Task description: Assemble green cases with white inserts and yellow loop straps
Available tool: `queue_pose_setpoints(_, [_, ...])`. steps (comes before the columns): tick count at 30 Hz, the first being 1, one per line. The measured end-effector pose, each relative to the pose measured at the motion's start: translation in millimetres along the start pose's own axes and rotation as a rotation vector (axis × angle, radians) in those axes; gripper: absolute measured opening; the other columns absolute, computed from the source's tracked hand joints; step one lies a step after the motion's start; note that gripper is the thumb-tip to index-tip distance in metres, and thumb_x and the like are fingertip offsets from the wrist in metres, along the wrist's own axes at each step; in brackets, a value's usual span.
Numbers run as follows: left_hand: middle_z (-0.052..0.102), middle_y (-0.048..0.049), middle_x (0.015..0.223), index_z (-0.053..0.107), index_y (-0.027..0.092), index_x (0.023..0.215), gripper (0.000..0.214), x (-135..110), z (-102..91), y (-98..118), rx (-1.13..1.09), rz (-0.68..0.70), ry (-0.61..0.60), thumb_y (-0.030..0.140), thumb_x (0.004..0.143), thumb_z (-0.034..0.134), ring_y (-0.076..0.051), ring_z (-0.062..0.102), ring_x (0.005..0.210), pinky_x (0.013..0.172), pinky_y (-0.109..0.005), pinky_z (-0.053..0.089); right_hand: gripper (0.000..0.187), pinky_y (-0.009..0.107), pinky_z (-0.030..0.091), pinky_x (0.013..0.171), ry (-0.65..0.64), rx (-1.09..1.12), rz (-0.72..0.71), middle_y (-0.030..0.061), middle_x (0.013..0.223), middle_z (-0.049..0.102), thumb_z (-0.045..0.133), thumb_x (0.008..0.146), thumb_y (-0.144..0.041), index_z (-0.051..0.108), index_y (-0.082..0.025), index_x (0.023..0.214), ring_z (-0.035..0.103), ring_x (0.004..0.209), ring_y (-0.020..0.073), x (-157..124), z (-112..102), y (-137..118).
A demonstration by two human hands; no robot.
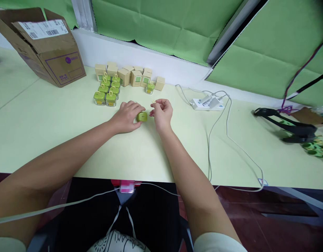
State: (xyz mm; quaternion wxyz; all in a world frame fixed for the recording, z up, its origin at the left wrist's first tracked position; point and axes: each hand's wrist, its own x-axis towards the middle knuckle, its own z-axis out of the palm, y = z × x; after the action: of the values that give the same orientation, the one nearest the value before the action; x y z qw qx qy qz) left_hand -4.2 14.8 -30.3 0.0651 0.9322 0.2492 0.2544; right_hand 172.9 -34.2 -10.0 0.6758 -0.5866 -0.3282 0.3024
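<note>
My left hand [128, 116] rests on the table with its thumb and fingers round a small green-lidded container [142, 117]. To the right of it, my right hand [162, 112] is pinched on a small pale yellow piece [153, 102], mostly hidden by the fingers. Beyond my left hand stand several clear containers with green lids and yellow loops [110, 97], grouped in two rows. One more such container [150, 87] is set apart, in front of the small cardboard boxes [136, 78] along the wall.
A large open carton [63, 66] is at the back left. A white power strip [207, 104] with plugs lies to the right, its cables [229, 136] trailing over the table's front edge. Farther right are a black stand-like object [289, 127] and green pieces [317, 148].
</note>
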Motion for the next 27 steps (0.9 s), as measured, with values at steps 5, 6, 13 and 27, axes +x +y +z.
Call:
queue_pose_setpoints(5, [0.074,-0.0166,0.135,0.069,0.018,0.137,0.045,1,-0.2,1,0.006,-0.021,-0.008,0.032,0.094,0.062,-0.039,0.062,0.132,0.104,-0.057,0.043,0.015,0.027,0.053,0.056,-0.031,-0.029,-0.01,-0.01,0.076,0.068,0.066,0.088,-0.014,0.057,-0.025,0.092,0.057,0.05,0.0082,1,0,2])
queue_pose_setpoints(6, [0.074,-0.0167,0.136,0.069,0.018,0.136,0.044,1,0.1,0,0.008,-0.028,-0.006,0.032,0.095,0.062,-0.039,0.062,0.131,0.104,-0.056,0.043,0.015,0.027,0.054,0.058,-0.036,-0.041,-0.01,-0.0099,0.076,0.068,0.067,0.087,-0.015,0.057,-0.025,0.092,0.058,0.051,0.0086,1,0,2])
queue_pose_setpoints(13, [0.073,-0.0176,0.135,0.069,0.019,0.135,0.042,1,1.6,0,0.046,-0.068,0.012,0.033,0.096,0.063,-0.04,0.061,0.129,0.104,-0.056,0.044,0.011,0.031,0.057,0.074,-0.088,-0.104,0.057,-0.0086,0.077,0.07,0.066,0.087,-0.017,0.06,-0.025,0.092,0.071,0.071,0.0131,2,0,9])
queue_pose_setpoints(27, [0.065,-0.0181,0.15,0.062,0.021,0.147,0.058,0,-3.2,-1,-0.017,-0.128,0.113,0.038,0.092,0.068,-0.041,0.055,0.139,0.114,-0.058,0.043,0.014,0.03,0.055,0.076,-0.082,-0.091,-0.003,-0.0088,0.079,0.07,0.07,0.085,-0.021,0.061,-0.025,0.095,0.069,0.075,0.013,7,-2,17])
